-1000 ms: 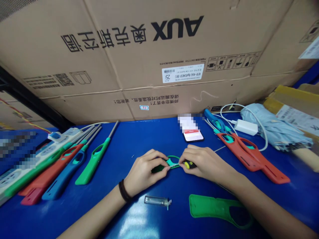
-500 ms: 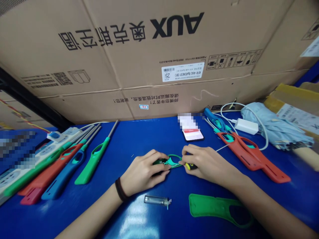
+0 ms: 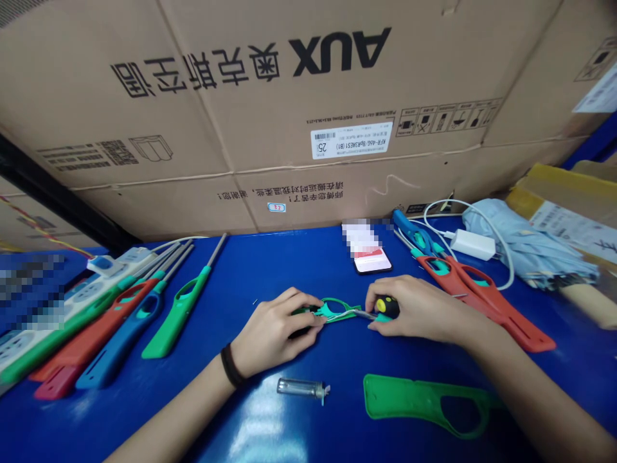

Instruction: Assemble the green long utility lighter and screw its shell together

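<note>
My left hand [image 3: 284, 326] is closed on a green half shell of a long-neck lighter [image 3: 355, 313], which has a teal trigger [image 3: 326, 310] and a thin pale wire in it. Fingers hide the shell's left end. My right hand [image 3: 424, 312] is closed around a screwdriver [image 3: 387, 306] with a black and yellow handle. Its fingertips also pinch a teal collar [image 3: 383, 317] with a short metal piece, at the shell's right end. Nearer me lie a clear fuel tank [image 3: 299, 388] and the other green half shell [image 3: 402, 400].
Several long-neck lighters [image 3: 178, 315] lie at left beside a white power strip [image 3: 87, 292]. More orange lighters [image 3: 486, 302] and a blue one lie at right, near a white charger [image 3: 475, 245] and a folded umbrella [image 3: 525, 247]. A phone [image 3: 371, 260] lies before a large carton [image 3: 270, 141].
My right hand has moved slightly right, away from my left, with the screwdriver and teal collar. More of the shell's right end and the wire now shows. My left hand stays nearly in place.
</note>
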`<action>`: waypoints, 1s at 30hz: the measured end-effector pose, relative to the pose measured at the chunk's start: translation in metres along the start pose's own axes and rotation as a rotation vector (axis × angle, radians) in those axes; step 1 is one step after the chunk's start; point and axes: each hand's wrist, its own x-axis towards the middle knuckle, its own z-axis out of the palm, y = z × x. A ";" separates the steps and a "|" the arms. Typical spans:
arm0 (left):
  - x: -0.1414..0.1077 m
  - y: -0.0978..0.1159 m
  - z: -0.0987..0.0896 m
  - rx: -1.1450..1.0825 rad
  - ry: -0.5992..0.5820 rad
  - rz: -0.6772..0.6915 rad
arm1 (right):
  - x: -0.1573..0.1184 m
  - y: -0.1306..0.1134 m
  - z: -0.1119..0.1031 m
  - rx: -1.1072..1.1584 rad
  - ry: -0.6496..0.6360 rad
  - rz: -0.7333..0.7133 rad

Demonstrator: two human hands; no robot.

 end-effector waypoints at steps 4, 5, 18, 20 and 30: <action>0.001 -0.001 -0.001 -0.031 0.005 -0.005 | 0.003 0.001 0.001 -0.015 0.037 -0.023; 0.001 -0.002 -0.001 -0.041 0.006 -0.007 | 0.004 0.001 0.001 -0.016 0.045 -0.031; -0.001 -0.004 0.000 -0.113 0.011 -0.036 | 0.006 0.007 0.003 0.036 0.069 -0.069; 0.000 -0.004 0.000 -0.116 0.009 -0.039 | 0.006 0.007 0.002 0.040 0.061 -0.081; -0.001 -0.005 0.002 -0.132 0.015 -0.048 | 0.008 0.007 0.008 0.082 0.062 -0.136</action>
